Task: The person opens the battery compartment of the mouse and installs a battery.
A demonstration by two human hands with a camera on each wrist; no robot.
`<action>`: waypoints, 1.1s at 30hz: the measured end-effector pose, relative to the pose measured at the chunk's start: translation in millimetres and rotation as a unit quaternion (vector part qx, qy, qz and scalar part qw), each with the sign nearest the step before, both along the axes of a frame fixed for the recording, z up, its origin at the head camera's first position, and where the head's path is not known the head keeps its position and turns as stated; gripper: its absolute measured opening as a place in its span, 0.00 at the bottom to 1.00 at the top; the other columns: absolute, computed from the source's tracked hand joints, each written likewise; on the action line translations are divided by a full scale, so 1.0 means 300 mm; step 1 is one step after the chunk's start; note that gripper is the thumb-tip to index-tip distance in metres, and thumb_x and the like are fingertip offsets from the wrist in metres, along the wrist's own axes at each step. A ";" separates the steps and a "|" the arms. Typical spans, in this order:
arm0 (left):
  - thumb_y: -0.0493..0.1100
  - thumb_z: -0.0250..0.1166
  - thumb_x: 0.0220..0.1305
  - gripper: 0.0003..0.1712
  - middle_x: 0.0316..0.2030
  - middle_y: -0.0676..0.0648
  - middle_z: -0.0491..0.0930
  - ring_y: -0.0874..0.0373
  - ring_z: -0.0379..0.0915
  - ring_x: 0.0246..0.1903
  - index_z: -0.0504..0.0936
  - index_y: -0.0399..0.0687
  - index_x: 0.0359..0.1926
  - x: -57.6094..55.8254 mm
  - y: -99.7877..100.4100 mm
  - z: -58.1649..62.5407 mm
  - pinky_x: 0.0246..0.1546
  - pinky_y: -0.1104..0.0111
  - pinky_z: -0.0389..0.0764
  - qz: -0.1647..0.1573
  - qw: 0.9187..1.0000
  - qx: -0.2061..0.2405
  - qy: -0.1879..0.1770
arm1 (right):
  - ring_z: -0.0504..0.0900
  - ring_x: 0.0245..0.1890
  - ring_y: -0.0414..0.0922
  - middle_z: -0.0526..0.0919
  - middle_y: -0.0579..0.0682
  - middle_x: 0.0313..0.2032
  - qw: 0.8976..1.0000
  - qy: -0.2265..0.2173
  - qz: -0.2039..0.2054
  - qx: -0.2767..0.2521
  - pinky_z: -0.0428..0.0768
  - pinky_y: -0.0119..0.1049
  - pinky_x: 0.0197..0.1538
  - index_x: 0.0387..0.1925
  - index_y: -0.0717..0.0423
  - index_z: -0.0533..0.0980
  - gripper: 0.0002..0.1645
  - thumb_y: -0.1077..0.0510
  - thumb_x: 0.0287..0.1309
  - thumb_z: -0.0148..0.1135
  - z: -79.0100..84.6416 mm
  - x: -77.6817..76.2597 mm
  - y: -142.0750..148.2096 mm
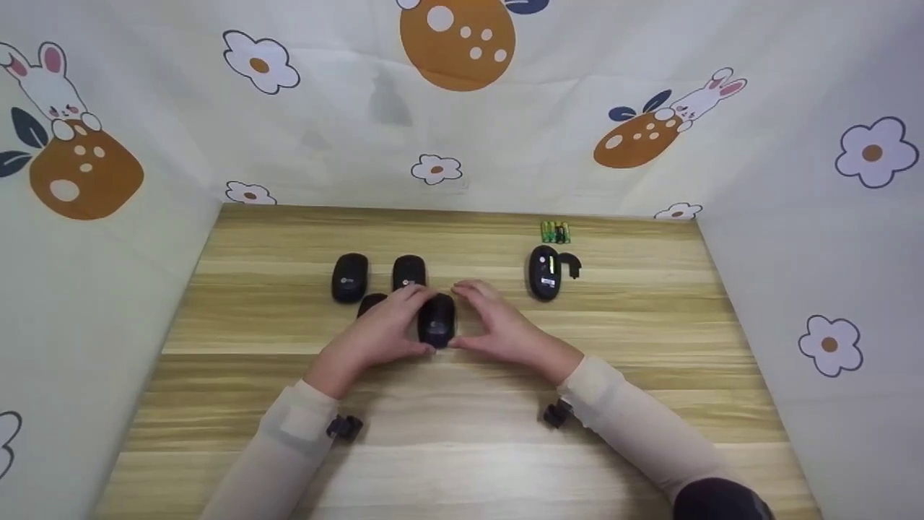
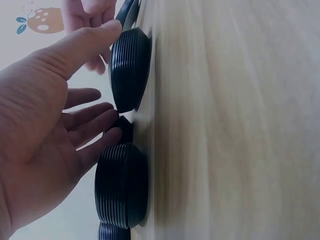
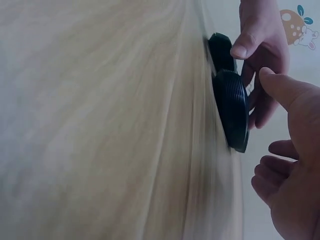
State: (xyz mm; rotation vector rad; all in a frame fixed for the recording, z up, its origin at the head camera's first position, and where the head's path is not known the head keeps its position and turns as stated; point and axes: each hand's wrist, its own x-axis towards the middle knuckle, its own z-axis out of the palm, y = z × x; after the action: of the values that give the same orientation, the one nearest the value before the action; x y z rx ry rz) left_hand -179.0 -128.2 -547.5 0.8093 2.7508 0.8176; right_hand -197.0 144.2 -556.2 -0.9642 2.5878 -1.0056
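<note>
While the centre mouse [image 1: 437, 320] is flanked on the desk [image 1: 462, 448] by the left hand [image 1: 379, 328] and the right hand [image 1: 505, 332], its upper left corner appears overlapped by the left fingertips in the head view. Both hands are held wide, thumbs spread from fingers; whether the mouse is actually touched by either cannot be told.

Left of it, a third mouse [image 1: 371, 303] is mostly covered by the left hand; only its far end is seen. The lower end of the rear mouse [image 1: 409, 269] is partly blocked too. The far-left mouse [image 1: 350, 278] is fully exposed; its small logo is too blurred to be read.

To the right, an overturned mouse [image 1: 544, 273] is shown with its compartment uncovered and one battery [image 1: 552, 265] inside; its label is illegible. Whether the cover [image 1: 573, 264] is touching it is unclear. Behind, spare batteries [image 1: 556, 232] are lined up side by side, the count hard to make out.

In the left wrist view, one mouse is cut off by the bottom edge. A dark round object [image 1: 722, 500] by the right sleeve [image 1: 642, 426] is cropped in the head view and cannot be identified.
</note>
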 end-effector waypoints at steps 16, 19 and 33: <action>0.44 0.88 0.54 0.51 0.71 0.35 0.75 0.38 0.75 0.70 0.75 0.30 0.74 0.009 0.023 -0.023 0.75 0.48 0.74 0.003 1.000 -0.001 0.025 | 0.66 0.80 0.56 0.67 0.59 0.81 0.999 -0.001 0.012 0.030 0.64 0.49 0.83 0.83 0.62 0.64 0.60 0.45 0.60 0.85 -0.035 0.010 -0.067; 0.43 0.88 0.56 0.51 0.72 0.34 0.73 0.37 0.73 0.71 0.73 0.30 0.75 0.008 0.028 -0.027 0.76 0.48 0.74 0.005 1.000 -0.006 0.018 | 0.68 0.80 0.55 0.68 0.58 0.80 1.000 -0.001 0.009 0.027 0.65 0.48 0.83 0.83 0.61 0.65 0.58 0.47 0.60 0.85 -0.036 0.008 -0.069; 0.49 0.86 0.57 0.53 0.75 0.34 0.73 0.37 0.68 0.75 0.74 0.32 0.77 -0.001 0.043 -0.025 0.79 0.47 0.69 0.002 1.000 0.012 -0.006 | 0.72 0.76 0.50 0.72 0.51 0.75 0.999 -0.034 0.024 -0.023 0.66 0.45 0.82 0.80 0.60 0.69 0.53 0.52 0.59 0.85 -0.034 -0.010 -0.022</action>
State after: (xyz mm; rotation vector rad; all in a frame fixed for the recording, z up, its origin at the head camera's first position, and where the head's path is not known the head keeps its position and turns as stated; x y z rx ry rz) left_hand -179.4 -115.3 -555.0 0.8008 2.7383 0.8549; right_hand -200.0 137.7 -566.4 -0.9803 2.4838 -1.0714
